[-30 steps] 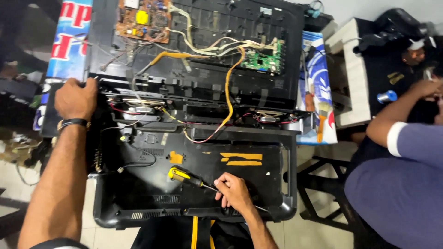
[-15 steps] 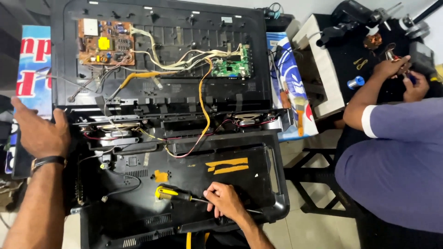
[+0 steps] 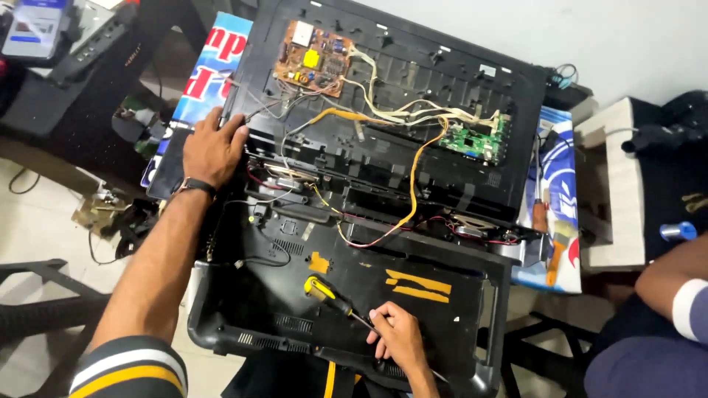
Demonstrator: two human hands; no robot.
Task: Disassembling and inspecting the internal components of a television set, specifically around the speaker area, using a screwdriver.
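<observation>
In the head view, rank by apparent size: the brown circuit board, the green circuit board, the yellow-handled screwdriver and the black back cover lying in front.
1. black back cover, by far the largest.
2. brown circuit board.
3. green circuit board and yellow-handled screwdriver look too close to rank; the screwdriver lies nearer the camera, its tip at the right hand.

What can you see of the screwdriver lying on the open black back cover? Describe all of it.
The screwdriver has a chunky yellow handle with black grip sections and a thin metal shaft. It lies flat on the black plastic back cover, handle toward the upper left, shaft slanting down to the right. The shaft's tip end reaches the fingers of the right hand, which appear to touch or pinch it; the exact contact is hard to tell. The left hand is far from it.
</observation>
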